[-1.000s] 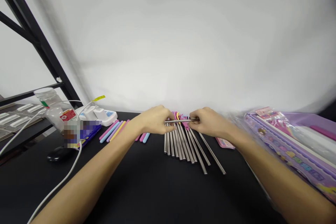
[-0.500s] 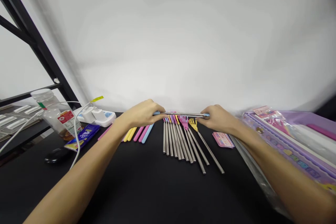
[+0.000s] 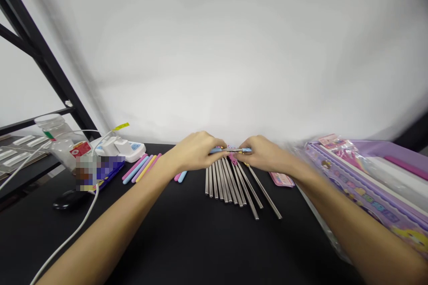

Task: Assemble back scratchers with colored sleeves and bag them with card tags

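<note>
Between my hands a telescopic back scratcher with a metal rod and light blue ends is held level. My left hand is closed on its blue left end, and my right hand pinches the blue right end. Just below lies a fanned row of metal back-scratcher rods, with pink and yellow claw heads partly covered by my fingers. Coloured tubes in pink, blue, purple and yellow lie left of my left forearm. A blue tube shows under my left wrist.
At right stand a purple printed box with plastic packaging and a small stack of pink cards. To the left are a clear jar, a white power strip, a black mouse and a white cable. A white wall rises behind.
My hands have come closer together, and the back scratcher between them is shorter, with less bare rod showing. The view has shifted slightly.
</note>
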The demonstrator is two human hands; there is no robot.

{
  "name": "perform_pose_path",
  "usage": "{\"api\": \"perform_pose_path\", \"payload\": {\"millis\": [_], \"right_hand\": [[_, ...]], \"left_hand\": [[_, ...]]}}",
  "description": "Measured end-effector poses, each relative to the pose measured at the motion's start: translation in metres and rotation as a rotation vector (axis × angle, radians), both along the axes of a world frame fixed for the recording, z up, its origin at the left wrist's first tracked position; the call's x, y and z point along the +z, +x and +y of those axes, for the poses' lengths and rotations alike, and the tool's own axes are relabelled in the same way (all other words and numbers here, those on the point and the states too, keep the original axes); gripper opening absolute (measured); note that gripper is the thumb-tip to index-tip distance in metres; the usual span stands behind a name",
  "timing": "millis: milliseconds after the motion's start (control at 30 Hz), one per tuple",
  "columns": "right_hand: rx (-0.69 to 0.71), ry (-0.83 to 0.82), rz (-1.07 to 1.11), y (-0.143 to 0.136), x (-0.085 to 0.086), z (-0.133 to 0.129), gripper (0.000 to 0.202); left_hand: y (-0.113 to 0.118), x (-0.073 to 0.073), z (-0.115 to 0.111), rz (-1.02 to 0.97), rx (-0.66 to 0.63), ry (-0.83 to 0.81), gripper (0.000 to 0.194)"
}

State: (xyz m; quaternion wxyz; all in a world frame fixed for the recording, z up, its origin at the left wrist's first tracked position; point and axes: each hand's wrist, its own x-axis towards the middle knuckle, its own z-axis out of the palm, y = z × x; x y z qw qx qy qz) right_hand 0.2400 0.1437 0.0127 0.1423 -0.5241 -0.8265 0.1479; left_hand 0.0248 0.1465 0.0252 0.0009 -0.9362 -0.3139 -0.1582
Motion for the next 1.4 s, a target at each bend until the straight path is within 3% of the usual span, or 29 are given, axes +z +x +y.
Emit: {"api": "perform_pose_path", "payload": {"millis": [133,300,367,500,600,700,767,967,1067,1200,1400], "right_hand": [[0.013,0.011,-0.038,0.012,-0.003,0.007,0.048],[-0.125,0.136,-0.284,0.033,-0.006,0.02,0.047],[-0.107,0.218,-0.383,0.029,-0.007,0.02,0.043],[-0.04,0.245,-0.236,0.011,-0.011,0.014,0.037],[-0.14,0.244,-0.204,0.018,-0.014,0.016,0.04],[-0.243,0.256,-0.249,0.037,-0.016,0.022,0.04],[-0.252,0.258,-0.243,0.04,-0.016,0.024,0.042],[-0.224,0.235,-0.121,0.02,-0.017,0.021,0.046],[-0.263,0.183,-0.143,0.034,-0.02,0.023,0.043],[-0.313,0.195,-0.192,0.054,-0.023,0.03,0.037],[-0.229,0.222,-0.111,0.053,-0.033,0.032,0.042]], "left_hand": [[-0.01,0.007,0.005,0.002,-0.062,-0.066,0.031],[-0.029,0.016,0.017,0.074,0.13,0.022,0.022],[-0.027,0.017,0.017,0.066,0.167,0.07,0.02],[-0.021,0.016,0.015,0.026,0.127,0.072,0.017],[-0.041,0.019,0.019,0.04,0.129,0.035,0.009],[-0.064,0.023,0.025,0.067,0.269,0.044,0.008],[-0.062,0.022,0.023,0.099,0.309,0.099,0.012],[-0.009,0.011,0.003,0.215,0.231,0.359,0.03],[-0.023,0.016,0.007,0.193,0.239,0.337,0.034],[-0.058,0.03,0.015,0.091,0.377,0.283,0.031],[-0.052,0.038,0.006,0.112,0.409,0.376,0.033]]}}
